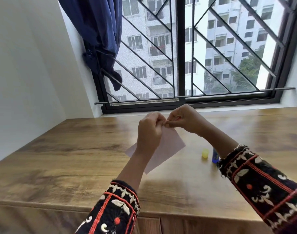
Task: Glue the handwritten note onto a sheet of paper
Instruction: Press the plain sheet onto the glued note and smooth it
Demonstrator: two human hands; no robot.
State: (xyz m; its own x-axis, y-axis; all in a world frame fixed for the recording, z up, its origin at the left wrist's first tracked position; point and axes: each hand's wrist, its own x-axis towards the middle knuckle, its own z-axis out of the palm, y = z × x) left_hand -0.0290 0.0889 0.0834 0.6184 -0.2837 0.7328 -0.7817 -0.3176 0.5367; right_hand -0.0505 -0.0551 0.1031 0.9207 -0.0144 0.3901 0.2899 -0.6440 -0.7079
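Paper for the gluing job, a pale pinkish sheet point(168, 147), lies flat on the wooden tabletop point(68, 149) at a diagonal, roughly in the middle, with one corner pointing toward the near edge. The left forearm crosses over its left part and hides some of it.

Largest in view is the window point(195, 53) with its dark frame and slanted bars, an apartment block beyond the glass. A dark blue curtain point(97, 39) hangs bunched at the window's left side, next to a white wall point(22, 65). The tabletop runs from the sill to the near edge.

Both arms reach forward in black embroidered sleeves point(262, 183) patterned in red and white. The left hand point(150, 129) and right hand point(185, 119) meet above the far corner of the sheet, fingertips pinched together and touching each other. Something small seems to be gripped between them, but it is hidden by the fingers and blurred, so I cannot tell what it is or whether it is the handwritten note.

A blue glue stick point(215, 157) stands upright on the tabletop to the right of the sheet, partly covered by the right sleeve. Just beside it, on its left, sits a small yellow cap point(205, 153), apart from the sheet's edge.
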